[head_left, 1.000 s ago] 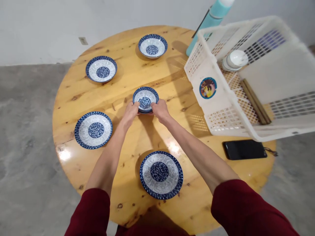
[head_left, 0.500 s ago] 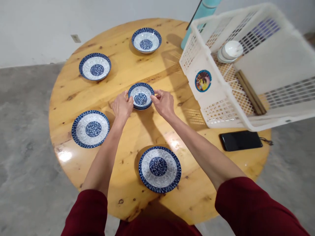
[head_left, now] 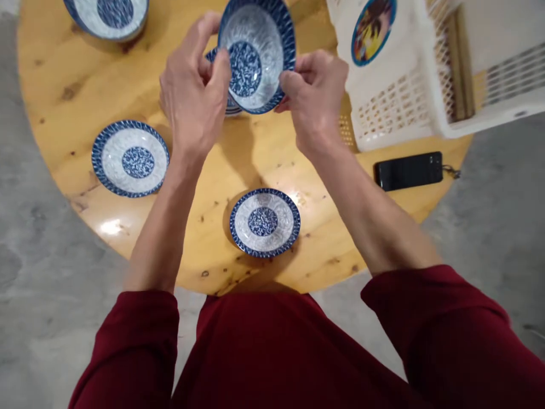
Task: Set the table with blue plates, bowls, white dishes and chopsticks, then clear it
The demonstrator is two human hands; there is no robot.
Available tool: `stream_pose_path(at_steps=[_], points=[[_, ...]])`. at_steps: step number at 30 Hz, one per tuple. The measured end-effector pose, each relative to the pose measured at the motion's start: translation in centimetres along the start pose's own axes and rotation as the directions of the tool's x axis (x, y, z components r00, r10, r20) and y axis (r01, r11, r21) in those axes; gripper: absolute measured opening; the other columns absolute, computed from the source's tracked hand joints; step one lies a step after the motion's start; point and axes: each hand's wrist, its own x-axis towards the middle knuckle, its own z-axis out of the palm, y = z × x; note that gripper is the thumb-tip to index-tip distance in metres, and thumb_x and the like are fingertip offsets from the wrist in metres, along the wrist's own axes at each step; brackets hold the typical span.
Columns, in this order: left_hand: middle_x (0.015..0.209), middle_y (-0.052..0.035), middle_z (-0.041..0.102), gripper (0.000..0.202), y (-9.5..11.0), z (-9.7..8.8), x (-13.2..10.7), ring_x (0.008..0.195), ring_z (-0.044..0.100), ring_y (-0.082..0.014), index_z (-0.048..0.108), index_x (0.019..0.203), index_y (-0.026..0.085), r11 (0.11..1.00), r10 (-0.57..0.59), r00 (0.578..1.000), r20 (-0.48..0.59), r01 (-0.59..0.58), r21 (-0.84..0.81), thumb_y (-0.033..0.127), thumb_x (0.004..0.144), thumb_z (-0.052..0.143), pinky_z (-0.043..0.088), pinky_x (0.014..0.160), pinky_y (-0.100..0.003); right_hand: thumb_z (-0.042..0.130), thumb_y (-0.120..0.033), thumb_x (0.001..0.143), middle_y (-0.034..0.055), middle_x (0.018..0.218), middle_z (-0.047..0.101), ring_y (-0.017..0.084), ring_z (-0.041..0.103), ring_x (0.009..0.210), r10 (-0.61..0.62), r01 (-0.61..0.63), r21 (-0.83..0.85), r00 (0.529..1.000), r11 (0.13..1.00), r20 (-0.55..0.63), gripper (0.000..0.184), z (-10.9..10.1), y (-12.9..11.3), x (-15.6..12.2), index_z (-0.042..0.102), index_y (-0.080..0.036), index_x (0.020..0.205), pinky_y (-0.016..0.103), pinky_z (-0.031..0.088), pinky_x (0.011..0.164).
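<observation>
**Dish [head_left: 255,62] raised over the stack [head_left: 233,108]**

We see the dish in the air, tilted, partly covering the stack on the counter [head_left: 208,244]. Our right hand [head_left: 319,96] is clamped on its rim, thumb inside and fingers under, probably so that it does not slip. Our left hand [head_left: 193,91] has its thumb at the opposite rim, perhaps to steady it; we cannot tell if it truly grips.

The near plate [head_left: 265,222] lies close to the counter's near edge, the left plate [head_left: 130,159] by the left edge, and a bowl [head_left: 110,14] farther up that side. They lie well apart, perhaps so that none knocks another. The basket [head_left: 385,108] stands at the right, and the phone [head_left: 409,170] lies flat near the right edge.
</observation>
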Motion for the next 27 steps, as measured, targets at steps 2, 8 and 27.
stream_pose_path(at_steps=[2,8,27], points=[[0.084,0.0030,0.061,0.039,0.9,-0.7,-2.7,0.092,0.069,-0.0172,0.061,0.133,0.027,0.999,0.003,0.999,0.033,-0.002,-0.053,0.037,0.100,0.043,0.051,0.091,-0.031,0.056,-0.012,0.087,-0.0065,0.071,0.055,0.007,0.062,0.063,-0.047,0.049,0.031,0.998,0.998,-0.041,0.013,-2.1,-1.2,-3.7,0.053,-0.020,0.077,0.022,0.055,0.066],[0.082,0.0004,0.068,0.039,1.3,0.5,-13.3,0.086,0.067,-0.0166,0.065,0.132,0.024,0.951,-0.104,0.945,0.312,0.186,-0.247,0.036,0.098,0.050,0.051,0.088,-0.032,0.064,-0.025,0.083,-0.0029,0.073,0.058,0.012,0.060,0.063,0.123,-0.123,-0.004,0.992,0.992,-0.037,0.009,-6.9,0.9,-15.8,0.055,-0.021,0.080,0.028,0.056,0.060],[0.120,-0.0042,0.075,0.036,-2.6,4.3,-22.2,0.112,0.066,-0.0286,0.073,0.122,0.029,0.924,-0.184,0.857,0.482,0.318,-0.212,0.024,0.093,0.051,0.045,0.102,-0.040,0.067,-0.043,0.071,-0.0020,0.075,0.062,0.015,0.060,0.051,0.356,-0.355,-0.107,0.934,0.929,-0.006,0.030,-7.3,7.9,-25.2,0.056,-0.021,0.088,0.031,0.053,0.051]])
